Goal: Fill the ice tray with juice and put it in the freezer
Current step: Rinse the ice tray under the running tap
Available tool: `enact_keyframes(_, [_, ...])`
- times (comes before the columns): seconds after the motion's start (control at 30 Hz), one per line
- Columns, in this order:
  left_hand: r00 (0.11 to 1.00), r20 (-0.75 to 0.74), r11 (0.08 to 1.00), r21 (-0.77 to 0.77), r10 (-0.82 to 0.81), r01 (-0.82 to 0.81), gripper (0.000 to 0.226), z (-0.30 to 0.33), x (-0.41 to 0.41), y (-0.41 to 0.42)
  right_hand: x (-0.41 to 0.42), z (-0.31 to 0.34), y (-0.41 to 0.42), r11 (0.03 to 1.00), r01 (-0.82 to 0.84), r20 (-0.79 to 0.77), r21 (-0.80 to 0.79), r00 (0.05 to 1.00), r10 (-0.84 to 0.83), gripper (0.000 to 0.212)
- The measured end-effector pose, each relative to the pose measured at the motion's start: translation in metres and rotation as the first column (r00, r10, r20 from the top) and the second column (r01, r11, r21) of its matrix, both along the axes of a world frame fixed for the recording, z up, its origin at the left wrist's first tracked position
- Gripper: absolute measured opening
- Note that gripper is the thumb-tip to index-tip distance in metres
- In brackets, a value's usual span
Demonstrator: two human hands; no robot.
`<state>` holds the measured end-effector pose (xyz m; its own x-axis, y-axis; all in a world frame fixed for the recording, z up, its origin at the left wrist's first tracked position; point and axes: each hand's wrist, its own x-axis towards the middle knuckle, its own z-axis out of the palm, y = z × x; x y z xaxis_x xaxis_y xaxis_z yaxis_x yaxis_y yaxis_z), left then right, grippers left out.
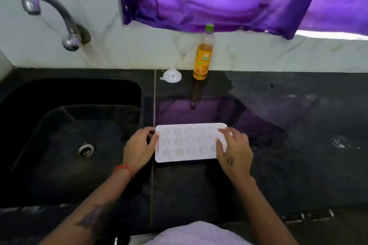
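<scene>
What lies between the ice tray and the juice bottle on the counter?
Nothing visible. Bare dark counter separates the ice tray from the juice bottle; the white funnel sits left of the bottle, off that line.

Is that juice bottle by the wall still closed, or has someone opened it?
Closed. The clear plastic juice bottle with the orange label stands upright with its green cap on top; whether the seal is broken cannot be told.
</scene>
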<state>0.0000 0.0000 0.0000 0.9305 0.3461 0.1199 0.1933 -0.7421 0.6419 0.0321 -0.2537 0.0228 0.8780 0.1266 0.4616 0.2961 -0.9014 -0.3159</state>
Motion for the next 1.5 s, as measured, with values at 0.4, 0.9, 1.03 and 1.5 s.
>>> enact_keyframes(0.4, [0.975,-0.114,0.922,-0.319,0.191,-0.218,0.016,-0.009,-0.001,-0.009,0.031,-0.014,-0.002,0.962,0.194,-0.471,0.192,0.878,-0.083,0.045])
enact_keyframes(0.9, [0.874,-0.03,0.667,-0.633,0.486,-0.393,0.016,0.017,-0.03,0.14,0.035,0.005,0.168,0.91,-0.041,-0.386,0.413,0.897,0.216,0.032])
enact_keyframes(1.03, [0.832,-0.034,0.619,-0.651,0.554,-0.439,0.014,0.018,-0.041,0.195,0.055,0.021,0.221,0.987,-0.149,-0.445,0.055,0.881,0.158,0.034])
enact_keyframes(1.5, [0.778,-0.014,0.513,-0.744,0.628,-0.428,0.015,0.028,-0.059,0.285,0.174,0.105,0.485,0.87,-0.493,-0.402,0.018,0.793,0.457,0.08])
